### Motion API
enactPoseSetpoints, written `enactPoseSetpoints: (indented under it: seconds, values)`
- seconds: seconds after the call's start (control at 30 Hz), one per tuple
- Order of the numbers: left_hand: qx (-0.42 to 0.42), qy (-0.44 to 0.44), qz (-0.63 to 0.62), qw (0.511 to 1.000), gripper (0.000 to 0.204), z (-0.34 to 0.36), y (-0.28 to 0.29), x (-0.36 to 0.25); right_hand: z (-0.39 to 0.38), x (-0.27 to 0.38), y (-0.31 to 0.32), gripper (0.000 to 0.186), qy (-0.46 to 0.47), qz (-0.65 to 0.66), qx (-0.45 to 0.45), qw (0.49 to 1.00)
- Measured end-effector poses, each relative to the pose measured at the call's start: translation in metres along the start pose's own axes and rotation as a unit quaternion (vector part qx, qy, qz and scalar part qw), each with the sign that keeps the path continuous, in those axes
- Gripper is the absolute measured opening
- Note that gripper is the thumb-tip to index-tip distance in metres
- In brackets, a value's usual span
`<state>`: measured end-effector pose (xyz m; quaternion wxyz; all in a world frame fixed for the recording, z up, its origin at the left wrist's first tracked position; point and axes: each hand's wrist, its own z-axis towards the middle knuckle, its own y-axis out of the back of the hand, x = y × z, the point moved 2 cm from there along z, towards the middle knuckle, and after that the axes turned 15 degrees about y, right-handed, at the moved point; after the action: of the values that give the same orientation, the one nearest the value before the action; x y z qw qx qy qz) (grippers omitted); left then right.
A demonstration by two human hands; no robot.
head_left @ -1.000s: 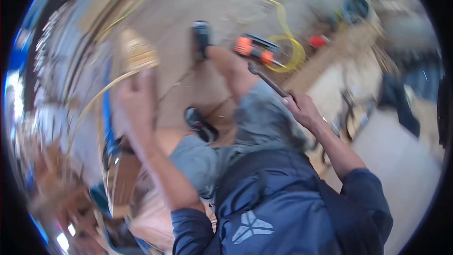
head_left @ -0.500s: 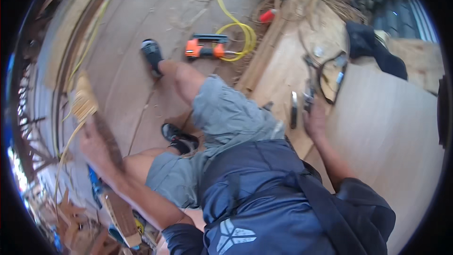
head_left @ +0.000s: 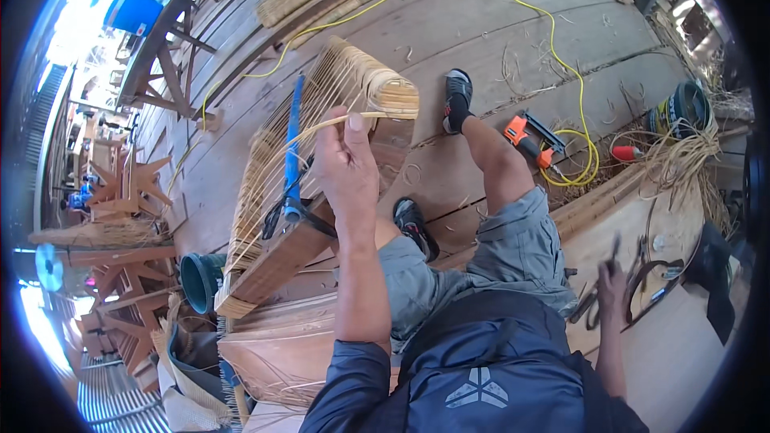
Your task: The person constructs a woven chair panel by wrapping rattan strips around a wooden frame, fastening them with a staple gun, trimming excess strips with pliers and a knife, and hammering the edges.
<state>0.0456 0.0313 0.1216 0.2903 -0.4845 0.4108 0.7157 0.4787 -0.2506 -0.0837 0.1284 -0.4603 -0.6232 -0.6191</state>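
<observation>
My left hand [head_left: 346,162] is closed in a pinch on a pale rattan strip [head_left: 309,130]. The strip runs to the woven end of a wooden frame [head_left: 293,261], strung with many thin strands and standing left of my knees. A blue tube [head_left: 293,144] stands across the strands, its lower end by a dark strap at the frame's edge. At the right, my right hand [head_left: 612,290] is closed on a slim dark tool [head_left: 616,247], blurred, its exact kind unclear. Other dark hand tools [head_left: 592,317] lie beside that hand on the wooden work board [head_left: 659,224].
An orange and black nail gun [head_left: 531,141] lies on the plank floor with a yellow hose [head_left: 553,40] coiled beside it. Rattan strands [head_left: 682,148] spill near a dark bucket [head_left: 678,108]. A green bucket [head_left: 200,279] stands left of the frame, near stacked wooden pieces [head_left: 136,305].
The view has swung left, bringing the whole strung frame into sight. My left hand still pinches the strip by the frame's woven end. My right hand stays over the tools, now with a slim one upright.
</observation>
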Motion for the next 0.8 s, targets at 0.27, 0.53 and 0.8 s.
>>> enactPoseSetpoints:
  seconds: [0.27,0.53,0.8]
  values:
    - [-0.020,-0.067,0.030,0.997,0.024,0.002,0.004,-0.011,0.105,0.291,-0.109,0.038,0.204,0.223,0.440,0.846]
    - [-0.025,-0.049,0.018,0.998,0.027,-0.011,0.002,-0.018,0.148,0.377,-0.150,0.049,0.173,0.267,0.580,0.750]
    - [-0.010,-0.095,0.079,0.992,0.015,-0.016,0.004,-0.017,0.154,0.389,-0.154,0.052,0.169,0.326,0.620,0.693]
